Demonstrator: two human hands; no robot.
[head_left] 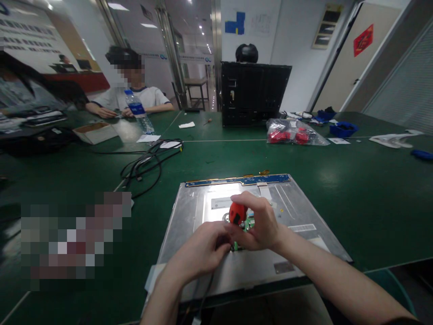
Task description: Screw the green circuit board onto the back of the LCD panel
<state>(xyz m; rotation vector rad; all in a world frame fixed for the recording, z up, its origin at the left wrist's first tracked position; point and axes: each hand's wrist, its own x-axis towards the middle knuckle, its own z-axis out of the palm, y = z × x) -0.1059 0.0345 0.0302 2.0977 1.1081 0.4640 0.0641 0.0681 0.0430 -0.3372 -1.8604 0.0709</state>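
A flat silver display panel (192, 212) lies in front of me, a blue circuit strip (233, 180) along its far edge. In the middle of the panel sits a green circuit board (250, 221), partly covered by my hands. My right hand (260, 221) is closed round the red and black handle of a screwdriver (237, 213), held over the board; its tip is hidden. My left hand (209, 243) is closed beside it at the board's near left edge, and what its fingers hold, if anything, is hidden. A dark cable (206, 289) runs down from near my left hand.
Coiled black cables (145, 158) lie left of the panel. Farther back are a water bottle (138, 113), an open box (96, 132), a black monitor casing (255, 95), and a clear bag with red things (294, 132). A person (131, 90) sits across the green table (355, 189).
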